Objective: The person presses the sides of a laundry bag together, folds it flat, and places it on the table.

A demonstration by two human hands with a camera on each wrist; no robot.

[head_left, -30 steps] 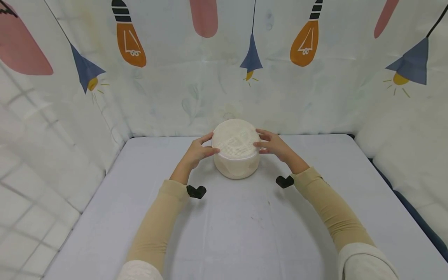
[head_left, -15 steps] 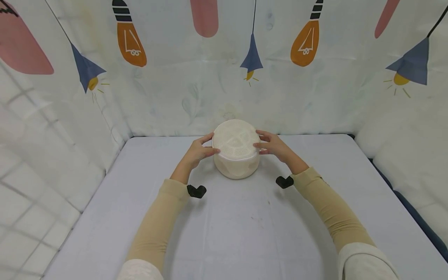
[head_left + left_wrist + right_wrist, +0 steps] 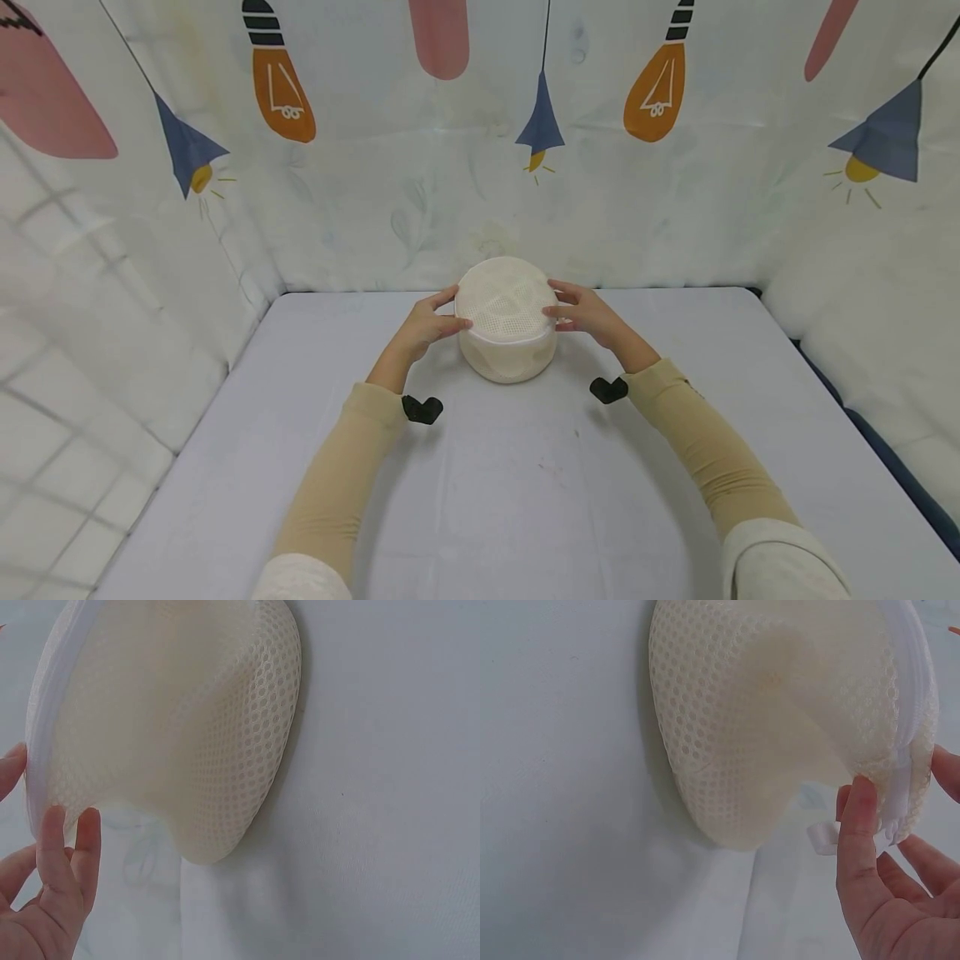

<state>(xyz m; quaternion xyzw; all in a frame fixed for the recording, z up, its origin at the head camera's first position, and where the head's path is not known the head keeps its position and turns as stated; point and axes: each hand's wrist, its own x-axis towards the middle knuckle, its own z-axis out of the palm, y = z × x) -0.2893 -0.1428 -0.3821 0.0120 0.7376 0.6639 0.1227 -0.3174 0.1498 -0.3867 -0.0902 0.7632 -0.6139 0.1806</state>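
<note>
A cream mesh laundry bag, round and drum-shaped with a white zipper band around its upper rim, stands upright at the far middle of the table. My left hand holds its left side by the rim, the thumb on top and fingers against the mesh wall. On the opposite side my right hand pinches the rim likewise. Close to those fingers a small white fabric loop sticks out in the right wrist view. Both wrist views show the mesh side wall dented inward.
A pale cloth covers the table. Right behind the bag rises a white curtain printed with bulbs and lamps, and it continues along both sides. A black wrist mount projects inward from the left sleeve, another black mount from the right.
</note>
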